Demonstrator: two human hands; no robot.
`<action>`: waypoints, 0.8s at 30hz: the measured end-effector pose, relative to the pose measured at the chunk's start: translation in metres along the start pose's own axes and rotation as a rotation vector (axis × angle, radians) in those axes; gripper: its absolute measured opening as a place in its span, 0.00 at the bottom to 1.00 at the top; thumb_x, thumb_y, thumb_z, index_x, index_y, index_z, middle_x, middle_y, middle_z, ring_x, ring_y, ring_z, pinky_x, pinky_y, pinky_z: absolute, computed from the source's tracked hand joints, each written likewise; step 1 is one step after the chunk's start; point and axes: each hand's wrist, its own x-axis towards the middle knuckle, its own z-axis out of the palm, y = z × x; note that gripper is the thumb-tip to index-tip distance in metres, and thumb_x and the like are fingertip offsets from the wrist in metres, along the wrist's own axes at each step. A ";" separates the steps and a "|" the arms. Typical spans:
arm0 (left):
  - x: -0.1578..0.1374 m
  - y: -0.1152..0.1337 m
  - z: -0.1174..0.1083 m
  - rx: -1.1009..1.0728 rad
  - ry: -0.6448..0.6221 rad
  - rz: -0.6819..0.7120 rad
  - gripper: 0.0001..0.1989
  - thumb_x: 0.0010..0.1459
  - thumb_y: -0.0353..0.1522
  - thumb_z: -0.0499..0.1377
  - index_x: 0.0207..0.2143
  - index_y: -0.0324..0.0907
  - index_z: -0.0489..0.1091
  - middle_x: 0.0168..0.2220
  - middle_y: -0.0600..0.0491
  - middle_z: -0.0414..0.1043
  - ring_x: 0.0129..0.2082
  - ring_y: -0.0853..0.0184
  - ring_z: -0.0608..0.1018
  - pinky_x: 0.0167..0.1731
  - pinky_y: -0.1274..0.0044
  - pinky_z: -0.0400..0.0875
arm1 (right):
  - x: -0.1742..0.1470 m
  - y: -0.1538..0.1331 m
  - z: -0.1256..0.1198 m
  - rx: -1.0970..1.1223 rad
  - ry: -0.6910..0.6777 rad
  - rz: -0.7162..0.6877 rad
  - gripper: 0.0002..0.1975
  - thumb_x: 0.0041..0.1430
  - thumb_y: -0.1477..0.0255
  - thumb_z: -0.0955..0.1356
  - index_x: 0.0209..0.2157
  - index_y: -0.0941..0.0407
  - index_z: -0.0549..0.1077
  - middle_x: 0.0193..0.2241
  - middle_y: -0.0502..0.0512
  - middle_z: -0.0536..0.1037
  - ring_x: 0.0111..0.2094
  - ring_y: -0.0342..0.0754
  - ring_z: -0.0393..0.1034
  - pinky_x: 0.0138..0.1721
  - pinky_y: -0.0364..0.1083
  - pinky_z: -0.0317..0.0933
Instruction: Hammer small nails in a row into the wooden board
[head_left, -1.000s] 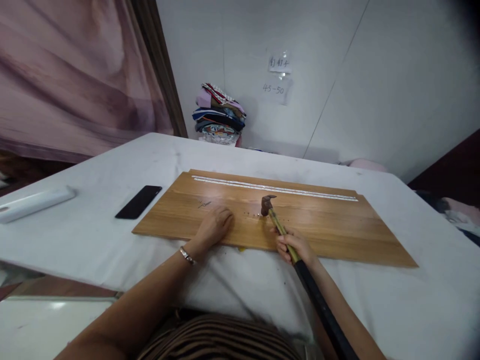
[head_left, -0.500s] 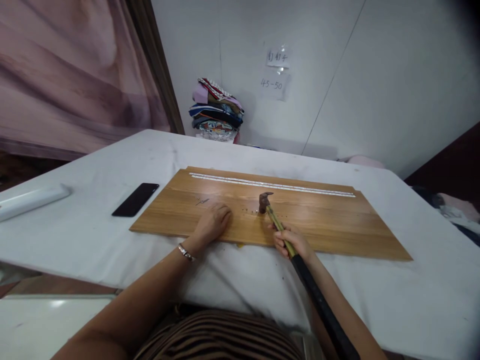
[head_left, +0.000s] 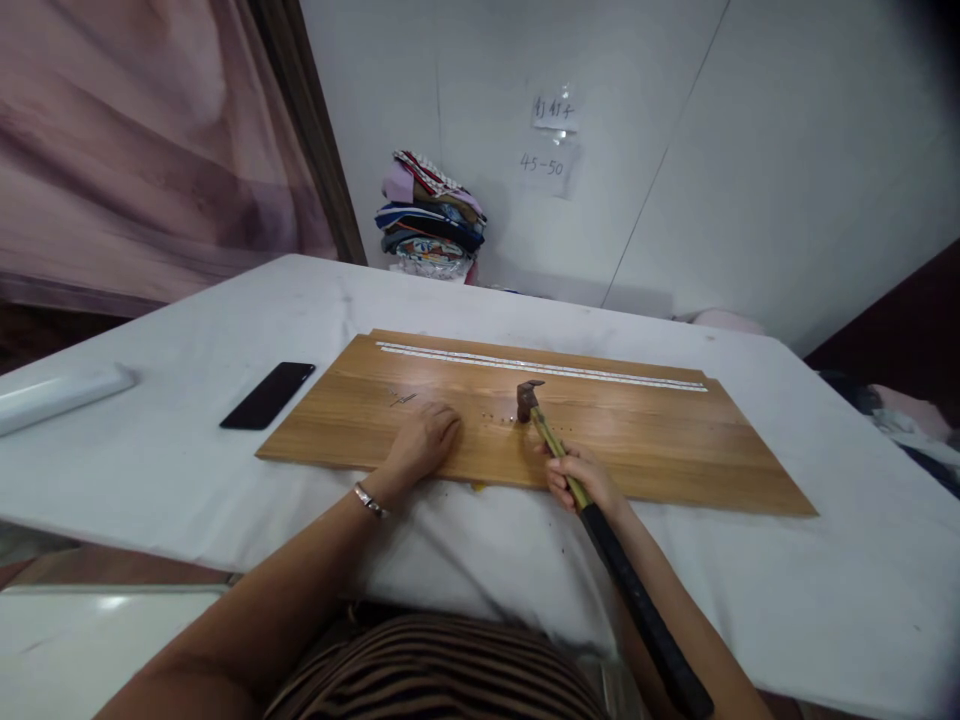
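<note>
My right hand (head_left: 581,478) is wrapped around a claw hammer (head_left: 553,438), high on its yellowish handle; the long black grip runs back along my forearm. The rusty hammer head is down at the brown wooden board (head_left: 660,440), over a row of small nail heads (head_left: 498,418). My left hand (head_left: 424,440) lies palm down on the board, left of that row, with its fingers resting on the wood and nothing visible in it. Just beyond it lie a few loose nails (head_left: 403,399).
The board rests on a white-covered table (head_left: 187,370). Two white strips (head_left: 540,368) run along its far side. A black phone (head_left: 268,396) and a white roll (head_left: 67,395) lie to the left. Folded clothes (head_left: 433,215) are stacked by the wall, under paper notes (head_left: 551,165).
The view has shifted slightly. Both hands and the hammer keep nearly the same places on the board, with the hammer head still low over the nail row.
</note>
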 end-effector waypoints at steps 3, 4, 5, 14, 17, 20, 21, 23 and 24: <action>0.000 -0.001 0.002 -0.007 0.006 -0.003 0.14 0.64 0.32 0.48 0.34 0.41 0.72 0.36 0.48 0.74 0.38 0.63 0.74 0.45 0.68 0.69 | -0.001 -0.001 0.000 -0.001 -0.015 -0.009 0.16 0.44 0.67 0.69 0.38 0.57 0.69 0.12 0.40 0.65 0.08 0.38 0.54 0.09 0.37 0.47; 0.000 -0.001 0.002 -0.010 0.009 -0.004 0.13 0.64 0.32 0.48 0.34 0.41 0.72 0.36 0.48 0.74 0.38 0.63 0.74 0.45 0.69 0.69 | -0.002 -0.002 0.000 -0.004 -0.020 -0.010 0.16 0.44 0.67 0.69 0.37 0.57 0.69 0.12 0.40 0.65 0.08 0.38 0.54 0.09 0.37 0.47; -0.001 -0.001 0.002 -0.014 0.013 -0.004 0.13 0.64 0.32 0.48 0.34 0.41 0.72 0.36 0.48 0.74 0.38 0.63 0.74 0.45 0.69 0.70 | -0.002 -0.003 0.001 -0.009 -0.021 -0.009 0.16 0.44 0.67 0.69 0.36 0.56 0.69 0.12 0.40 0.65 0.08 0.38 0.54 0.09 0.37 0.47; 0.000 -0.001 0.001 0.009 0.003 0.000 0.13 0.64 0.32 0.48 0.33 0.41 0.71 0.36 0.48 0.74 0.38 0.63 0.74 0.43 0.69 0.70 | 0.000 -0.002 0.002 -0.016 -0.022 -0.007 0.16 0.44 0.67 0.69 0.36 0.56 0.68 0.12 0.40 0.65 0.09 0.37 0.53 0.09 0.37 0.48; 0.000 -0.002 0.002 0.005 -0.001 0.000 0.14 0.64 0.32 0.47 0.33 0.40 0.71 0.36 0.48 0.74 0.38 0.62 0.74 0.43 0.69 0.70 | -0.001 -0.003 0.002 -0.012 -0.020 -0.005 0.16 0.44 0.66 0.69 0.37 0.56 0.68 0.12 0.40 0.65 0.09 0.38 0.53 0.09 0.37 0.47; 0.000 -0.003 0.002 0.016 -0.001 0.005 0.14 0.64 0.32 0.47 0.33 0.40 0.71 0.36 0.48 0.74 0.39 0.62 0.74 0.44 0.69 0.70 | -0.001 -0.003 0.003 -0.016 -0.012 0.002 0.16 0.45 0.67 0.69 0.37 0.57 0.68 0.12 0.40 0.65 0.09 0.37 0.54 0.10 0.37 0.46; 0.000 -0.002 0.002 0.021 0.002 0.005 0.14 0.64 0.32 0.47 0.33 0.40 0.71 0.36 0.48 0.74 0.39 0.62 0.74 0.44 0.69 0.70 | -0.001 -0.003 0.003 -0.018 -0.010 0.004 0.16 0.45 0.67 0.69 0.37 0.57 0.68 0.13 0.40 0.65 0.09 0.37 0.54 0.10 0.37 0.46; 0.000 -0.002 0.002 0.030 0.005 0.004 0.13 0.64 0.32 0.47 0.33 0.41 0.71 0.36 0.48 0.74 0.39 0.62 0.74 0.44 0.69 0.70 | 0.000 -0.002 0.003 -0.020 -0.010 0.005 0.16 0.44 0.68 0.69 0.37 0.57 0.68 0.12 0.40 0.65 0.09 0.37 0.54 0.09 0.37 0.46; -0.001 -0.002 0.002 0.033 0.005 0.004 0.13 0.64 0.32 0.47 0.33 0.41 0.71 0.36 0.48 0.74 0.38 0.63 0.74 0.44 0.70 0.69 | 0.000 -0.002 0.003 -0.017 -0.009 0.002 0.16 0.44 0.68 0.69 0.37 0.58 0.68 0.12 0.40 0.65 0.09 0.37 0.54 0.09 0.37 0.46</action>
